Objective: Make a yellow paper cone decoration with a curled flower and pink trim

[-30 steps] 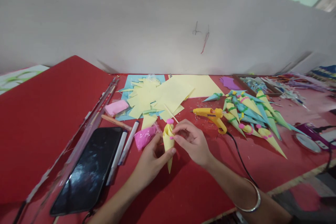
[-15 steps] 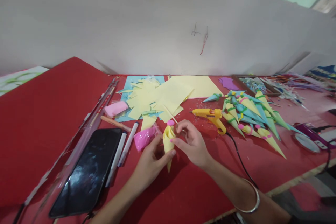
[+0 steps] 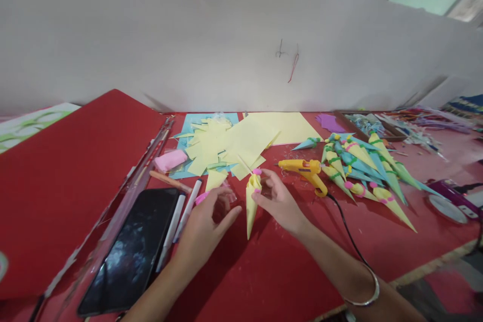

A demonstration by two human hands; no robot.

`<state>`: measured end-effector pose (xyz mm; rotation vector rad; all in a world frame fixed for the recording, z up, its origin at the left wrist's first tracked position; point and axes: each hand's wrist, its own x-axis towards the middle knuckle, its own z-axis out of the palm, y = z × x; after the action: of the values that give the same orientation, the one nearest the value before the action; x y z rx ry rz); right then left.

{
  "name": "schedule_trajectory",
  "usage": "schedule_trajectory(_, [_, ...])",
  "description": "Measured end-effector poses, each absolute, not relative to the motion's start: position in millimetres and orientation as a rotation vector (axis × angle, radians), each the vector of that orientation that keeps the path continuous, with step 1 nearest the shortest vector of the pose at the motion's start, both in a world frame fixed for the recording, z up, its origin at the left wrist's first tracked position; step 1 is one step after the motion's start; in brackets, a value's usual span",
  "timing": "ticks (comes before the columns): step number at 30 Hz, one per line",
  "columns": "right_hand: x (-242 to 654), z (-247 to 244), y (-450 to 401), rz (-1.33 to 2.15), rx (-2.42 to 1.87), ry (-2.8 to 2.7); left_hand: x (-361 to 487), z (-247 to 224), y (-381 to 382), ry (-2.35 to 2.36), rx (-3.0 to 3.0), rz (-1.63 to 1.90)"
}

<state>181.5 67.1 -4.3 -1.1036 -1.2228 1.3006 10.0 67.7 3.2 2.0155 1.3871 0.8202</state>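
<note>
A yellow paper cone (image 3: 251, 211) with its tip downward is pinched near its top by my right hand (image 3: 281, 201). Pink clay dots sit on it, one at the top edge and one by my thumb. My left hand (image 3: 209, 226) is apart from the cone on its left side, thumb and fingers spread and curved, with nothing between them. Partly behind the left fingers lies a packet of bright pink clay (image 3: 202, 198). Just behind the cone a thin pale stick (image 3: 244, 163) slants over yellow paper.
A yellow glue gun (image 3: 307, 171) with a black cord lies right of my hands. Beyond it are several decorated paper cones (image 3: 352, 161). At left are a black phone (image 3: 132, 246), white markers (image 3: 187, 210) and light pink clay (image 3: 170, 160). Yellow paper sheets (image 3: 251, 136) lie at the back.
My left hand has let go of the cone and moved left, its fingers opening. My right hand now holds the cone alone, slightly further right. The view has shifted a little.
</note>
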Motion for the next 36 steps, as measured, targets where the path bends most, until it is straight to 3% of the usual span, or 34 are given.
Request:
schedule_trajectory(5, [181,-9,65,1.231,-1.294,-1.421,3,2,81,1.630,2.580,0.624])
schedule_trajectory(10, [180,-10,63,1.065,-1.425,-1.528,4,0,81,1.658,2.605,0.391])
schedule_trajectory(15, [180,-10,61,0.808,-1.427,-1.558,3,5,79,1.593,2.361,0.655])
schedule_trajectory(19, [177,0,58,0.726,-1.183,-1.582,4,10,75,1.416,2.239,0.821])
schedule_trajectory(24, [171,11,52,0.708,-0.998,-1.687,5,7,70,1.235,2.290,0.894])
schedule_trajectory(36, [169,5,49,0.624,-1.084,-1.726,10,6,65,1.197,2.390,0.904])
